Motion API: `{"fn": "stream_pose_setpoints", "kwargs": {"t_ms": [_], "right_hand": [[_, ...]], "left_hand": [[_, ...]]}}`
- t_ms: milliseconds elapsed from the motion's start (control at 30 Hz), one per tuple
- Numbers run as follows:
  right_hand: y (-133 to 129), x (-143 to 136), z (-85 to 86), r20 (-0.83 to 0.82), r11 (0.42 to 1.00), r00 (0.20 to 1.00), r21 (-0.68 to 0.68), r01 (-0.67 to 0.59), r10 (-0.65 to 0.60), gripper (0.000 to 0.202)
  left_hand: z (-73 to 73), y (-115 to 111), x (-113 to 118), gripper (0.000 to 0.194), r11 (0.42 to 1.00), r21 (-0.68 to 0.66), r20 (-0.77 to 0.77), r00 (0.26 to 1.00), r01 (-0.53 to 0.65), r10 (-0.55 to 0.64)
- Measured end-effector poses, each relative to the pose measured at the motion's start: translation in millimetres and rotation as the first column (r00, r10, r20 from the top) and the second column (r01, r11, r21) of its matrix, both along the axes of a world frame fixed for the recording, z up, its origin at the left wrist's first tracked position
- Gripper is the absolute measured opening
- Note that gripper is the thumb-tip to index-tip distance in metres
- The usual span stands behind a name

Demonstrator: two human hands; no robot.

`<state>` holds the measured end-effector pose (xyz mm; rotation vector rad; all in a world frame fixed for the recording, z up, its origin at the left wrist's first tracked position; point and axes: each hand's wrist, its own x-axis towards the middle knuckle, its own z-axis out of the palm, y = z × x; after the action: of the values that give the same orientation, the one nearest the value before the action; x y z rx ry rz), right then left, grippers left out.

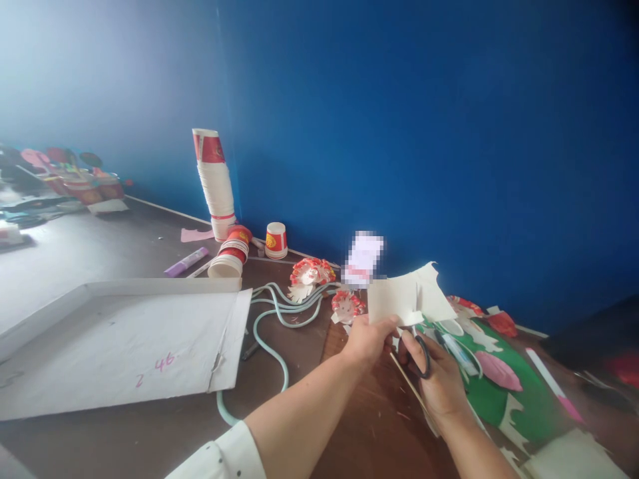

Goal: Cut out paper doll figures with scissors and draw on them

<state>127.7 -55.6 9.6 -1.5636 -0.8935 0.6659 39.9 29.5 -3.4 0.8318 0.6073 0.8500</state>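
Observation:
My left hand point(368, 342) pinches the lower edge of a white sheet of paper or thin card point(392, 299), which stands up with a ragged far edge. A slit runs into the sheet near its middle. Beside it, my right hand point(436, 376) is closed round a pair of scissors point(424, 358) with dark handles. The blades are mostly hidden by the fingers and the sheet. Just beyond the hands lie two cut red-and-white paper cup pieces point(348, 306). Under and right of my right hand, a green sheet point(519, 372) carries white scraps and a pink paper petal point(499, 370).
A shallow white box lid point(124, 346) covers the left of the brown table. Behind it rise a tall leaning stack of paper cups point(214, 186) and a single upturned cup point(276, 241). A pale blue cable point(279, 352) winds across the middle. The blue wall point(399, 120) closes off the back.

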Motion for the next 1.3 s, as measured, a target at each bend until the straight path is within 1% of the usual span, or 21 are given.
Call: {"fn": "stream_pose_setpoints", "kwargs": {"t_ms": [100, 233, 333, 533, 667, 833, 1133, 1300], "right_hand": [[0, 0, -1.6, -0.011, 1.000, 1.000, 0.014, 0.006, -0.006, 0.030], [1, -1, -3.2, -0.067, 0.998, 0.997, 0.042, 0.047, -0.044, 0.029], [1, -4, -0.2, -0.042, 0.996, 0.996, 0.033, 0.080, -0.078, 0.029], [3, -14, 11.0, -0.045, 0.993, 0.994, 0.045, 0.106, -0.104, 0.034], [3, -18, 14.7, -0.091, 0.991, 0.988, 0.050, 0.127, -0.122, 0.035], [2, -18, 16.1, -0.081, 0.991, 0.989, 0.035, 0.130, -0.127, 0.037], [3, -17, 14.3, 0.002, 0.991, 0.992, 0.038, 0.128, -0.128, 0.038], [3, -17, 14.8, -0.024, 0.993, 0.994, 0.047, 0.108, -0.107, 0.040]], "left_hand": [[0.1, -2, 1, 0.032, 0.999, 0.026, -0.017, 1.000, 0.027, -0.026], [2.3, -7, 2, 0.032, 0.992, 0.110, -0.056, 0.997, 0.060, -0.054], [3.4, -9, 2, 0.032, 0.989, 0.136, -0.066, 0.997, 0.055, -0.047], [2.7, -8, 2, 0.034, 0.993, 0.111, -0.089, 0.996, 0.036, -0.026], [2.9, -8, 2, 0.034, 0.993, 0.110, -0.088, 0.996, 0.045, -0.035], [3.1, -8, 2, 0.034, 0.993, 0.106, -0.060, 0.997, 0.050, -0.044], [3.8, -7, 1, 0.036, 0.997, 0.069, -0.101, 0.994, 0.035, -0.028], [3.5, -7, 1, 0.037, 0.999, 0.038, -0.118, 0.993, 0.029, -0.024]]}}
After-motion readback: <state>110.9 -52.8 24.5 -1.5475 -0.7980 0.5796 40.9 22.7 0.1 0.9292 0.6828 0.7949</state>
